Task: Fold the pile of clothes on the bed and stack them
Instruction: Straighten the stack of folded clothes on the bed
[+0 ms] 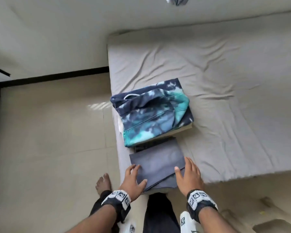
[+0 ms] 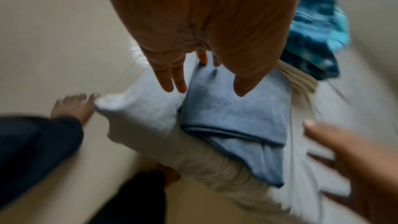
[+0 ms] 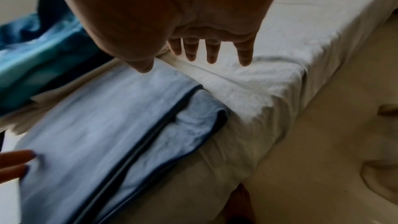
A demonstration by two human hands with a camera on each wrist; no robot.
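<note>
A folded grey-blue garment lies at the near corner of the bed. My left hand hovers at its left edge with straight, spread fingers. On the other side my right hand is spread flat at its right edge, fingers over the sheet, thumb at the garment. Neither hand grips anything. Just behind the garment stands a stack of folded clothes topped by a blue-and-teal tie-dye hoodie.
The grey sheet stretches wrinkled to the right and back. Beige tiled floor lies left of the bed, with my bare foot and dark trousers at the bed's corner. Another bit of clothing shows at the top edge.
</note>
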